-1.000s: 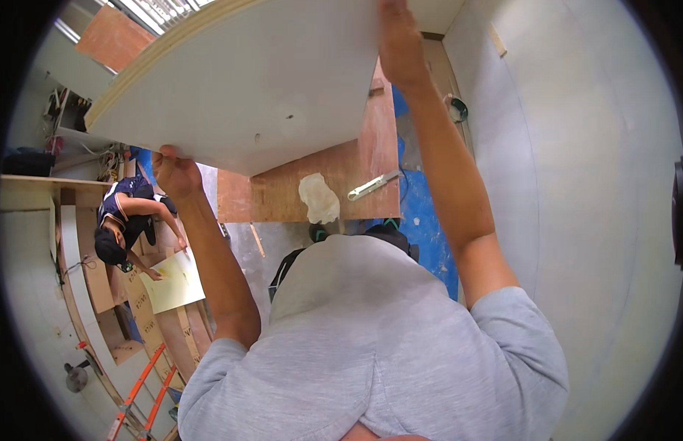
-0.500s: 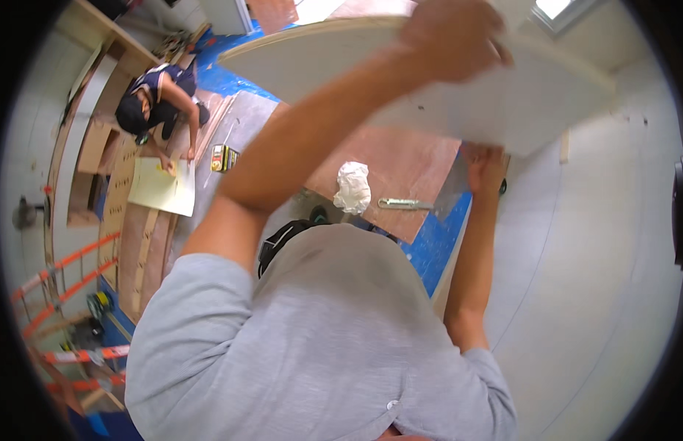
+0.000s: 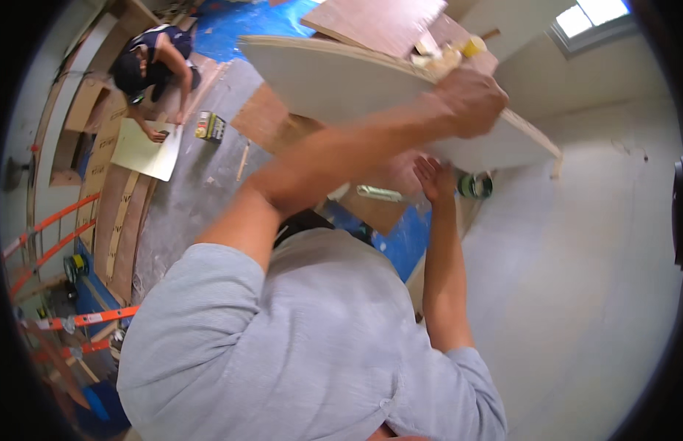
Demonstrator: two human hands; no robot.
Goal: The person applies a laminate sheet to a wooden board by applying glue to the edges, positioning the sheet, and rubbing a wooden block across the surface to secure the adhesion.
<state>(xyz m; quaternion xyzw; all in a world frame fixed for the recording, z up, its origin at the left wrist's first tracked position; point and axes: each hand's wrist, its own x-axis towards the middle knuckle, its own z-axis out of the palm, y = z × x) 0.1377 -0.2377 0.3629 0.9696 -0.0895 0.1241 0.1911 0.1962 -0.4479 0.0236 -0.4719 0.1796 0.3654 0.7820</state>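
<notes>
A plywood panel [image 3: 334,84] with a pale grey-white face is tilted in front of me. My left hand [image 3: 470,103] is closed over its upper edge, the forearm crossing the panel's face. Lower down, my right hand [image 3: 434,180] is at the panel's bottom edge with fingers stretched out; whether they touch it I cannot tell. Just right of that hand is a dark green, round object [image 3: 475,185]. Below the panel, a slim silvery tool [image 3: 380,193], resembling a utility knife, lies on a reddish-brown board [image 3: 371,212].
At the left, a crouching co-worker [image 3: 161,62] has a hand on a pale yellow sheet [image 3: 147,151]. A yellow-and-black box [image 3: 209,126] stands on the floor. Orange ladder rails [image 3: 99,317] are at the lower left. A pale wall [image 3: 569,294] rises along the right.
The panel has tilted and come lower, showing its upper edge, with my left hand on it. My right hand has shifted left, its fingers now extended. The white crumpled cloth is now mostly hidden.
</notes>
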